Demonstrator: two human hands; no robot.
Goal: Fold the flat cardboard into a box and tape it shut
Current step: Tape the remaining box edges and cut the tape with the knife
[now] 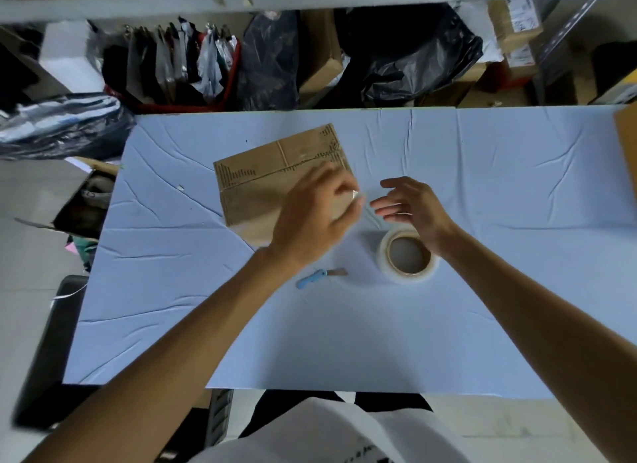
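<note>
A flat brown cardboard (262, 183) with printed black marks lies on the blue-covered table (482, 193). My left hand (317, 218) hovers over the cardboard's right edge and pinches the free end of a clear tape strip between thumb and fingertips. The strip runs down to a roll of clear tape (408, 256) standing flat on the table to the right. Just above and behind the roll is my right hand (413, 207), with fingers straight and holding nothing; its wrist hides the roll's right rim.
A small blue-handled cutter (319, 276) lies on the table left of the roll. Behind the table's far edge are black plastic bags (413, 52), a red basket (179, 69) of packets and stacked boxes (517, 28). An open carton (86, 200) sits on the floor at the left.
</note>
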